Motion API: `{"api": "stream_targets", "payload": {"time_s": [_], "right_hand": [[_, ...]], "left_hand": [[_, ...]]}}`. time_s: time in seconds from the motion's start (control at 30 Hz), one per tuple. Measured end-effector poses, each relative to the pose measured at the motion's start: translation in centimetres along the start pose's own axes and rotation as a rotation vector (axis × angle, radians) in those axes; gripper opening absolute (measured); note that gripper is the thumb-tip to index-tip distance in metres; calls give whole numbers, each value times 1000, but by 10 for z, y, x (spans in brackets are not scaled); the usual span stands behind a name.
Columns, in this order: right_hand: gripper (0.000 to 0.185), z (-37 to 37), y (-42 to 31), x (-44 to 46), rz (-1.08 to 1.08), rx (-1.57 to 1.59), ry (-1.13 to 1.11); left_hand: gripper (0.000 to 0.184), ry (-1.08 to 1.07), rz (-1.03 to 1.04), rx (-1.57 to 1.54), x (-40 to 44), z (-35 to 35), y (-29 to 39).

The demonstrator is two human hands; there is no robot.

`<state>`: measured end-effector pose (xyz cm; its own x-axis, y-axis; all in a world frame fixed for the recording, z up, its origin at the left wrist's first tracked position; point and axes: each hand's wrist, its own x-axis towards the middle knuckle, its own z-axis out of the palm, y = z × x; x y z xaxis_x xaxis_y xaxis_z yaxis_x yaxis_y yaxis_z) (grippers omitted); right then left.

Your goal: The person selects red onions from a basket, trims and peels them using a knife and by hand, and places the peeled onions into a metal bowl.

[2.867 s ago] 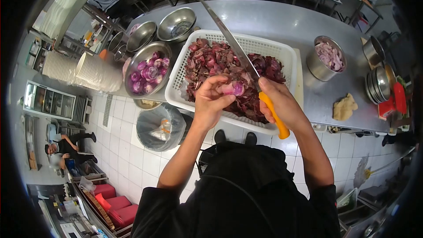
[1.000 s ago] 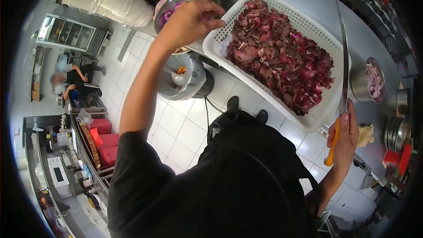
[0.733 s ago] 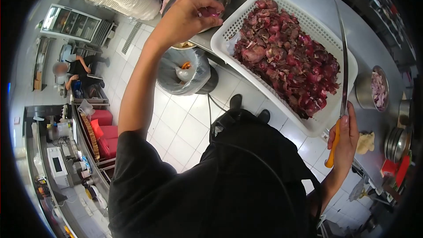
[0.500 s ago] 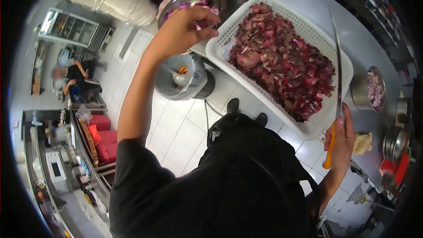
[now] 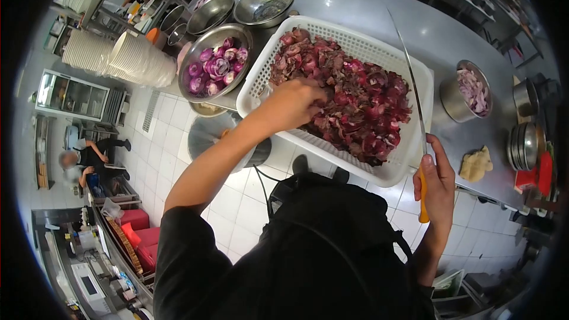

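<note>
My left hand [image 5: 301, 102] is over the near left part of a white plastic basket [image 5: 409, 172], its curled fingers down among red onions and loose skins [image 5: 361, 92]. Whatever those fingers grip is hidden. At the basket's right end, my right hand [image 5: 437, 181] is closed round the yellow-orange handle of a long knife [image 5: 415, 77]. Its thin blade points up and away, crossing over the basket's right side. Left of the basket, a steel bowl [image 5: 249, 53] holds several peeled purple onions [image 5: 218, 66].
More steel bowls [image 5: 264, 3] stand behind the onion bowl. A steel pot [image 5: 453, 98] with cut onion and a yellowish cloth [image 5: 476, 164] are to the right. A lined bin [image 5: 204, 136] stands below the table edge. A person [image 5: 89, 160] sits far left.
My left hand has moved from over the onion bowl down into the basket's pile. The view has shifted, showing the peeled onions more fully. My right hand still holds the knife.
</note>
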<state>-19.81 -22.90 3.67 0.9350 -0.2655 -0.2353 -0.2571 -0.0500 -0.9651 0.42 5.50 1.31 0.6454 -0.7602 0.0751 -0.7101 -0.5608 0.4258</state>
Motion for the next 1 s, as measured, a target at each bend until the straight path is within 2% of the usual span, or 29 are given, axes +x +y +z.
{"api": "stream_targets", "payload": {"time_s": [0.17, 0.27, 0.47, 0.67, 0.77, 0.9, 1.0], "right_hand": [[47, 0, 1, -6, -1, 26, 15], [46, -4, 1, -12, -4, 62, 32], [45, -10, 7, -18, 2, 99, 54], [44, -9, 2, -16, 16, 90, -10], [45, -9, -3, -16, 45, 78, -48], [54, -5, -8, -18, 98, 27, -44], [61, 4, 3, -16, 3, -95, -39]], "left_hand": [[27, -20, 132, 237, 39, 46, -22], [24, -81, 48, 235, 45, 56, -27], [39, 7, 46, 230, 28, 55, -28], [55, -160, -74, 258, 25, 43, -10], [54, 41, -26, 117, 17, 38, -17], [53, 301, -188, -200, 10, 11, -1], [49, 374, -350, -934, 11, 7, 13]]}}
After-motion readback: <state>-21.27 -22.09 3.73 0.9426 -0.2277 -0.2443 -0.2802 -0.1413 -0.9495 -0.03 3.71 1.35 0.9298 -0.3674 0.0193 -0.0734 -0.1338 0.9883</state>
